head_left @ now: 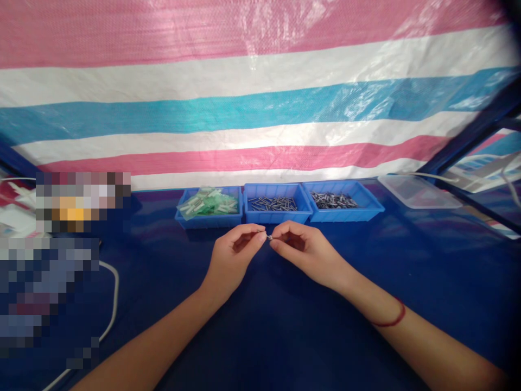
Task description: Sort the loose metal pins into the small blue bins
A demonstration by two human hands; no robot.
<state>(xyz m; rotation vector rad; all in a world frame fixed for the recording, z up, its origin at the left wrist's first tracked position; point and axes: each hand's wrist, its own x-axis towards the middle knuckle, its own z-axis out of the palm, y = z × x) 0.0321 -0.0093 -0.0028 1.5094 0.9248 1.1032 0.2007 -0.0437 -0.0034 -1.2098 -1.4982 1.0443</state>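
Observation:
My left hand (234, 258) is closed in a pinch, thumb against fingertips. Facing it, my right hand (311, 250) pinches in the same way, with a red cord around the wrist. A small metal piece (269, 237) shows between the two sets of fingertips; most of it is covered and its exact kind is too small to tell. Just beyond the hands, a blue bin (277, 219) contains thin metal pins or screws (274, 204). To its right another blue bin (345, 215) holds similar dark metal pieces (331, 200).
A third blue bin (211, 221), at the left of the row, holds green and clear plastic pieces (209, 202). A clear plastic lid (419, 191) lies back right. A white cable (116, 293) curves across the blue table (260, 347) at left. A striped sheet (244, 114) hangs behind.

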